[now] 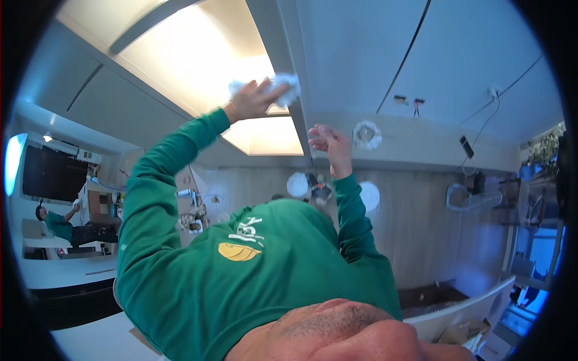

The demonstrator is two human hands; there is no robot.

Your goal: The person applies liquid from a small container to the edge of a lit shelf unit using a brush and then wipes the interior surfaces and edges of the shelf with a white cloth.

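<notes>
My left hand [256,99] is raised high and grips a crumpled white cloth [283,89], pressing it against the edge of a glowing, warm-lit panel [198,60] set in a white surface. My right hand [330,143] is raised beside it, holding nothing, its fingers loosely bent near a pale beam [283,54] that borders the panel. A round white fixture [366,134] sits just right of that hand. Both my arms are in green sleeves, and my green sweatshirt [241,271] fills the lower middle.
Black cables [409,54] run across the white surface, with a small black device [466,146] hanging at the right. Another person in green [57,224] works at far left below a dark screen [51,174]. Wood flooring [415,222], shelves and plants [545,147] lie to the right.
</notes>
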